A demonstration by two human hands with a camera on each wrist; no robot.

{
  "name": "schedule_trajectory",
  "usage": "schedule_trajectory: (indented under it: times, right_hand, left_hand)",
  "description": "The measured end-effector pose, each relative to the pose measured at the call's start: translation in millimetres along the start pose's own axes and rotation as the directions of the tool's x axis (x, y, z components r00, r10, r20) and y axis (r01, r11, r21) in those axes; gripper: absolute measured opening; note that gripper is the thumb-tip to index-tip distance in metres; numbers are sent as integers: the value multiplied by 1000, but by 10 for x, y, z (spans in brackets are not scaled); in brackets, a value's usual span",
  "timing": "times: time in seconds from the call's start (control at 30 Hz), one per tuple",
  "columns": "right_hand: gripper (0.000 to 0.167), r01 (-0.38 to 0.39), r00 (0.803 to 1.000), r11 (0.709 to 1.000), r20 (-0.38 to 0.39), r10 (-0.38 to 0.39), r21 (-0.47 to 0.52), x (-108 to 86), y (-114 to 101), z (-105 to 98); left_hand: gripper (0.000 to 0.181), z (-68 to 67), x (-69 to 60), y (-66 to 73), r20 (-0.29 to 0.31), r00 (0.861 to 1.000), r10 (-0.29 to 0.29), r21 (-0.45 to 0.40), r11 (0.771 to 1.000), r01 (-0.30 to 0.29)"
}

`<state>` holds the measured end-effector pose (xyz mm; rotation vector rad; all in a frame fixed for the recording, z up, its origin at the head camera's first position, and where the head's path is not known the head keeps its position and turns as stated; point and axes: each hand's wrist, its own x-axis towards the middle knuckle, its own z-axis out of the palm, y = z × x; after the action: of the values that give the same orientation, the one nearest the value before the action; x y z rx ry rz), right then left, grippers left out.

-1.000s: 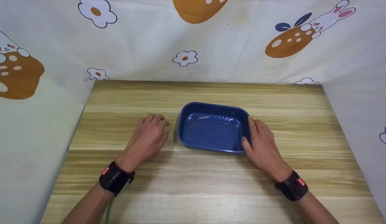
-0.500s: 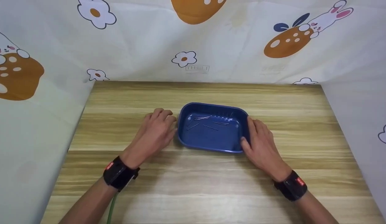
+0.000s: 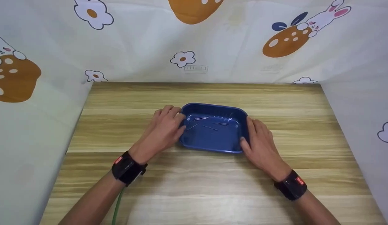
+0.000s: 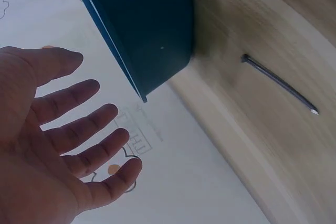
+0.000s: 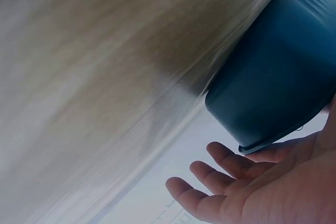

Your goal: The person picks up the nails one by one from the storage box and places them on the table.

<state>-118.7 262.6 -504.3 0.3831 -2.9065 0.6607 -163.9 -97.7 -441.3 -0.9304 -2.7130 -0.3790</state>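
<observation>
Head view: a blue rounded-rectangular basin [image 3: 212, 140] is rim-pinched by the right hand [image 3: 261, 145], the left hand [image 3: 164, 129] spread; thin metallic rods [image 3: 210, 128] could be spilled by one-sided lifting.

Basin [image 3: 212, 140] on the surface [image 3: 194, 193], with a sheet [image 3: 143, 47] behind both at twelve o'clock. Rods [image 3: 201, 118] lie on the basin's bottom, spread from nine o'clock round to one o'clock, one close to the centre. Left hand [image 3: 165, 126] at nine o'clock, overlapping the rim; contact cannot be told. Right hand [image 3: 261, 145] between three and four o'clock, thumb inside the rim, forefinger outside. Left wristband [image 3: 127, 168] at eight o'clock, right wristband [image 3: 291, 185] at four. In the left wrist view, a nail [image 4: 281, 84] lies on the surface apart from the basin, at four o'clock from it.
</observation>
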Motion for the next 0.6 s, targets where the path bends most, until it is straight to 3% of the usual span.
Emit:
schedule_trajectory:
  times: [0.27, 0.6]
  right_hand:
    - [79, -1, 1000, 1000, -1, 1, 2, 4, 3, 2]
    - [77, 5, 1000, 1000, -7, -5, -6, -1, 18, 11]
  left_hand:
    - [26, 78, 211, 95, 13, 996, 87, 31, 996, -88]
    - [29, 130, 450, 201, 106, 986, 131, 55, 989, -137]
